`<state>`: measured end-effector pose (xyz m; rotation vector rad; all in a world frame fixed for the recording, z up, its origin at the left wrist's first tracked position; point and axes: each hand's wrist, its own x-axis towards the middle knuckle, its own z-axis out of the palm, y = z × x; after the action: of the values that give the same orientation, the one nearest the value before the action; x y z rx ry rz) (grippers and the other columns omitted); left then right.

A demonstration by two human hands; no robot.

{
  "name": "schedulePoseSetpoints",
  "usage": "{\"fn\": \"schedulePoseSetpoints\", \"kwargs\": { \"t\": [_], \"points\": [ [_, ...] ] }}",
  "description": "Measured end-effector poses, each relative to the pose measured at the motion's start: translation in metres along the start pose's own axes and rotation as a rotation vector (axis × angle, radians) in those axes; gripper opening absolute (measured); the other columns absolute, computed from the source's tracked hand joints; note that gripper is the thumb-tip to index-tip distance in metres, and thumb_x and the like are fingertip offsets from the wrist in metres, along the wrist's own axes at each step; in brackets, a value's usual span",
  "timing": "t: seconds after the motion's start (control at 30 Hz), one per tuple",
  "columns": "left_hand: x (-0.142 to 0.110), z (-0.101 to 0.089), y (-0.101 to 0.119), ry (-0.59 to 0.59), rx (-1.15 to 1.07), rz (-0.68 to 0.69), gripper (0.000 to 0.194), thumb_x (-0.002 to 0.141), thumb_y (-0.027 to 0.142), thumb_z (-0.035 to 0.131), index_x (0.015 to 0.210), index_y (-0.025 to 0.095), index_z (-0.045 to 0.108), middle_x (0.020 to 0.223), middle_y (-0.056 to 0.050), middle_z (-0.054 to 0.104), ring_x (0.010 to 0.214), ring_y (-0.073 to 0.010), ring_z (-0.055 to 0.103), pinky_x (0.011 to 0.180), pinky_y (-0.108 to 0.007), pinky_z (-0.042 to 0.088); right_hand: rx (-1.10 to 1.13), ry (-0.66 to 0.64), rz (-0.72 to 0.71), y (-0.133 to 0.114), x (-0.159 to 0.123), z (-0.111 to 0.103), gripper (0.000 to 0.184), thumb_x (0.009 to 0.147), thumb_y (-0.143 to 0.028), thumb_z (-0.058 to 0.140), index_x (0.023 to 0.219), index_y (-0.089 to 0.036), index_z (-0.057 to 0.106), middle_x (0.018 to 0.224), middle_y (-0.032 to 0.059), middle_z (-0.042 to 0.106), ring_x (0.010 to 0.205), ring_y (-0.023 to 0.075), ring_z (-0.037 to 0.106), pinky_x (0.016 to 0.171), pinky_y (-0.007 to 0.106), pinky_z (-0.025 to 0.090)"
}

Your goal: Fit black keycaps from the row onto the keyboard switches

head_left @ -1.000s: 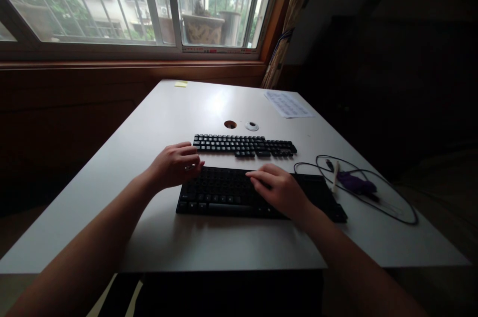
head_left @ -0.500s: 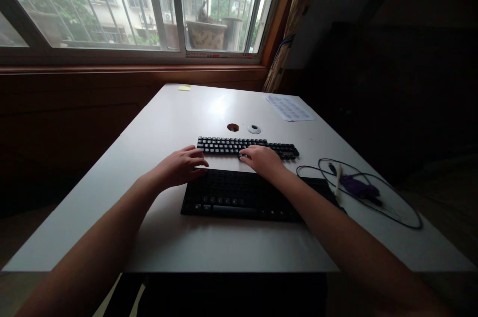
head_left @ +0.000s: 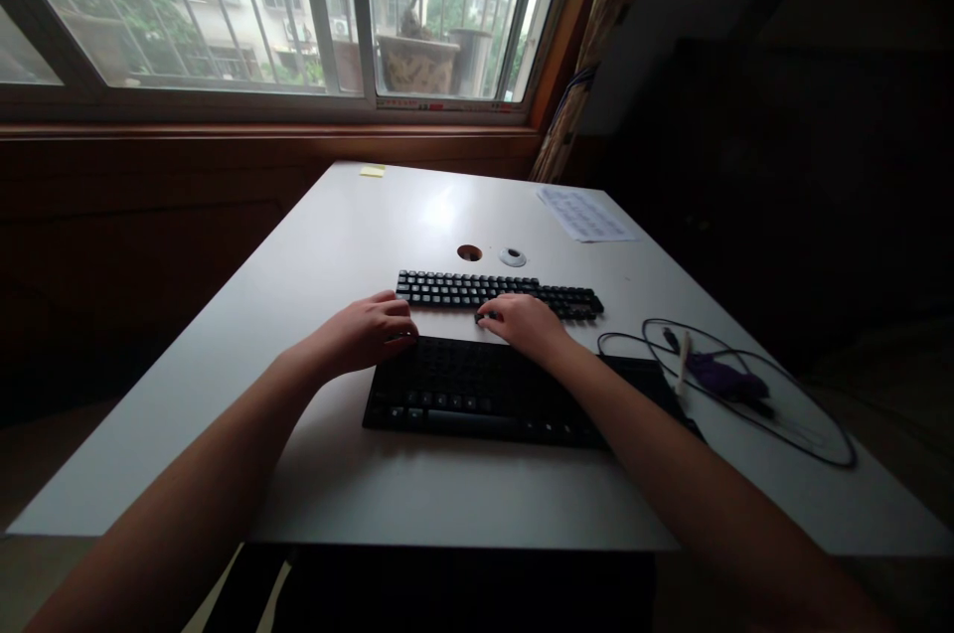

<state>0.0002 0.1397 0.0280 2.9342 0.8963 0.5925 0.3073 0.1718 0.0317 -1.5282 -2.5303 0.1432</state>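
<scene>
A black keyboard (head_left: 462, 424) lies on the white desk, bare of keycaps over most of its top, with a few caps along its front rows. Behind it, loose black keycaps (head_left: 462, 291) stand in neat rows. My left hand (head_left: 373, 327) is at the keyboard's back left corner, its fingers curled together; what lies between them is hidden. Above the keyboard's back edge, my right hand (head_left: 526, 323) pinches a small dark keycap (head_left: 479, 318) between thumb and fingers, just in front of the rows. My right forearm hides the keyboard's right part.
A looped black cable (head_left: 805, 454), a purple cloth-like item (head_left: 722, 377) and a pale stick (head_left: 682, 365) lie on the right. Printed sheets (head_left: 588, 216) and a yellow note (head_left: 372, 172) are at the back. A cable hole (head_left: 469, 253) and its cover (head_left: 513, 257) sit mid-desk.
My left fingers have drawn closer together at the keyboard's corner. My right hand has drawn slightly away from the keycap rows, the pinched keycap now showing. The view has shifted a little.
</scene>
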Motion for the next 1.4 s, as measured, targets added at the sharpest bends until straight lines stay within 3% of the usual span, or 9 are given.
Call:
{"fn": "schedulePoseSetpoints", "kwargs": {
  "t": [0.27,0.43,0.6,0.77,1.13,1.4],
  "points": [
    [0.002,0.001,0.002,-0.010,-0.029,0.008,0.015,0.099,0.023,0.058,0.097,0.020,0.072,0.093,-0.006,0.067,0.086,-0.0194,0.060,0.076,-0.032,0.051,0.107,0.010,-0.009,-0.010,-0.008,-0.008,0.013,0.088,-0.026,0.070,0.098,-0.022,0.078,0.089,0.0031,0.074,0.081,0.0176,0.066,0.076,0.028,0.046],
    [0.001,0.002,0.001,-0.029,-0.050,-0.006,0.014,0.099,0.022,0.057,0.095,0.020,0.070,0.093,-0.005,0.066,0.083,-0.0182,0.061,0.075,-0.030,0.049,0.268,0.018,0.001,-0.015,-0.034,-0.026,0.015,0.088,-0.031,0.072,0.099,-0.022,0.078,0.080,0.0007,0.070,0.071,0.0145,0.062,0.068,0.026,0.044],
    [0.001,0.005,0.000,-0.026,-0.065,-0.018,0.014,0.099,0.022,0.056,0.093,0.020,0.068,0.088,-0.004,0.065,0.078,-0.0169,0.059,0.071,-0.029,0.047,0.467,-0.164,0.065,-0.019,-0.075,-0.041,0.019,0.085,-0.037,0.074,0.097,-0.023,0.079,0.070,-0.0014,0.065,0.063,0.0135,0.058,0.059,0.026,0.039],
    [0.001,0.006,0.000,-0.032,-0.088,-0.023,0.016,0.100,0.021,0.053,0.093,0.020,0.067,0.086,-0.003,0.065,0.077,-0.0163,0.060,0.071,-0.029,0.046,0.549,-0.312,0.132,-0.022,-0.098,-0.037,0.020,0.083,-0.036,0.074,0.096,-0.022,0.079,0.072,-0.0003,0.068,0.063,0.0142,0.060,0.058,0.026,0.042],
    [0.000,0.007,-0.001,0.003,-0.095,0.009,0.017,0.099,0.020,0.053,0.088,0.020,0.065,0.083,-0.003,0.063,0.072,-0.0152,0.058,0.067,-0.028,0.046,0.506,-0.285,0.178,-0.033,-0.102,-0.032,0.019,0.084,-0.035,0.072,0.095,-0.021,0.080,0.072,0.0007,0.069,0.064,0.0155,0.062,0.059,0.027,0.042],
    [0.000,0.005,0.000,-0.029,-0.069,-0.003,0.017,0.099,0.019,0.053,0.086,0.019,0.064,0.084,-0.003,0.062,0.073,-0.0153,0.056,0.067,-0.028,0.045,0.575,-0.318,0.232,-0.028,-0.101,-0.029,0.024,0.084,-0.041,0.072,0.096,-0.022,0.081,0.072,0.0008,0.070,0.064,0.0157,0.061,0.058,0.027,0.041]
  ]
}}
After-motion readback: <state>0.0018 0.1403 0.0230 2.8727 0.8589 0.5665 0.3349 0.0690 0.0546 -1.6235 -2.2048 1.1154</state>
